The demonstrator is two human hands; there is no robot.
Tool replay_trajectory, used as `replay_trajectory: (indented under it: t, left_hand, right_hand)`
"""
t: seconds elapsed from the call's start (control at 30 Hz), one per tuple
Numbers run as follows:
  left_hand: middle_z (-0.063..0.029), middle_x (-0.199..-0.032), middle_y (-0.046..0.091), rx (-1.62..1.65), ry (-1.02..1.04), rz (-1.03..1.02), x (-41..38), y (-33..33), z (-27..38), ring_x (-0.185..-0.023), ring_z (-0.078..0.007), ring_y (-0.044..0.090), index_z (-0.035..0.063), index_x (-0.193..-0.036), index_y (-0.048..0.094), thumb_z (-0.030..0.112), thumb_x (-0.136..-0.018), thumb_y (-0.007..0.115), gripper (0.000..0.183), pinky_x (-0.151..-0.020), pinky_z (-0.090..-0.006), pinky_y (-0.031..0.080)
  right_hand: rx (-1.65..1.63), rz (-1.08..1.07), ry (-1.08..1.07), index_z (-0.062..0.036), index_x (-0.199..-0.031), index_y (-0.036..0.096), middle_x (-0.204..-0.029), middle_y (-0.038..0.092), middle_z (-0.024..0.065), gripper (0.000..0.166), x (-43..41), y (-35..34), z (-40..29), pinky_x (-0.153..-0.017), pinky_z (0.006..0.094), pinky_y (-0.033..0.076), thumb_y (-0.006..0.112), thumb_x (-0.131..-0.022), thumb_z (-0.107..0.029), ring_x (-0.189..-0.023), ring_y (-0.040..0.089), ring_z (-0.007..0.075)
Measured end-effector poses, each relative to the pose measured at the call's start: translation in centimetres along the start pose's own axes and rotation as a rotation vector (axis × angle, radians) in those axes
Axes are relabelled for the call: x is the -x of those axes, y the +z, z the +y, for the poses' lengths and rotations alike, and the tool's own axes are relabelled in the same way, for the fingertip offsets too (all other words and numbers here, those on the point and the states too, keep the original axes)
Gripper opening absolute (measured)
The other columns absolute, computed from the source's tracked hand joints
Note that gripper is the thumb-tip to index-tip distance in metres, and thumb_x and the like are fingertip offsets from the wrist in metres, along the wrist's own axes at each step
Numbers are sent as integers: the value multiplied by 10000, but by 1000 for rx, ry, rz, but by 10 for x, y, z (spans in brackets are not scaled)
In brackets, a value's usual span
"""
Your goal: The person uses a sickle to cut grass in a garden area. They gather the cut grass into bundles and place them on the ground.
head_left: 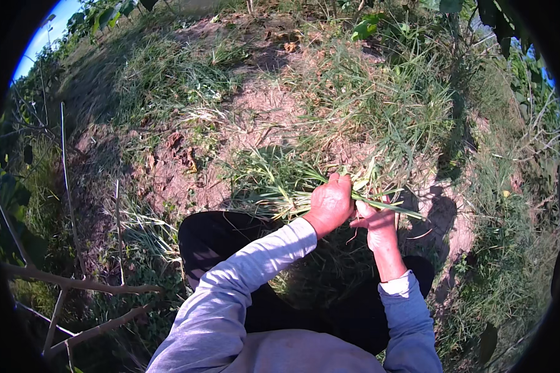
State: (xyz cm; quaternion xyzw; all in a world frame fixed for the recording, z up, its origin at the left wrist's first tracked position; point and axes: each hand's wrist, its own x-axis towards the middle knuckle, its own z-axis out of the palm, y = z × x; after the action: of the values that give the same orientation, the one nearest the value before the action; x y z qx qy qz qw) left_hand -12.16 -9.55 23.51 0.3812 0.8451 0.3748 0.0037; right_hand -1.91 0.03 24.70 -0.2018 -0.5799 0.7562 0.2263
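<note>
My left hand is closed around a bundle of long green grass blades, whose leafy part spreads out to the left, low over the ground. Right beside it, my right hand is at the other end of the bundle, with some blades passing over its fingers and sticking out to the right. A thin reddish strand hangs below the fingers. The undersides of both hands are hidden, so how firmly the right fingers hold the blades does not show.
My dark-trousered knees are bent on either side of the hands. Bare branches reach in at the lower left. Ahead lie reddish soil with dry leaves and a thick clump of grass. More grass and shrubs stand at the right.
</note>
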Motion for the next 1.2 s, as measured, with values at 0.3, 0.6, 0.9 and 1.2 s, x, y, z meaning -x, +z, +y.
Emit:
replay_trajectory:
  t: [0.3,0.6,0.9,1.2]
  left_hand:
    - [-214,-897,540,-7,70,87,-11,24,10,-663,-398,609,1,-958,522,174,-694,685,355,-578,-494,505]
    - [-230,-931,529,71,105,62,-6,18,22,-674,-415,591,-3,-1005,517,197,-714,704,400,-590,-509,487]
    - [-258,-981,537,121,175,73,-2,16,32,-686,-420,585,-36,-1054,527,176,-727,683,420,-586,-500,480]
    - [-251,-997,565,-37,276,58,2,36,37,-661,-341,613,-70,-1102,521,141,-740,644,437,-526,-438,476]
  right_hand:
    - [11,133,9,-41,-1232,508,-739,562,-1,405,-14,-21,2,-431,253,520,660,-861,-90,-521,539,91]
    - [-149,164,-3,-60,-1371,364,-870,600,10,594,-12,-15,-21,-427,188,364,669,-864,-103,-536,484,49]
    - [-303,269,-154,-53,-1244,501,-946,644,57,450,-16,-21,-14,-488,297,527,693,-840,-100,-724,644,184]
    - [-408,101,37,-71,-1123,605,-1100,651,51,251,-20,-46,3,-898,369,470,601,-919,-216,-1001,608,188]
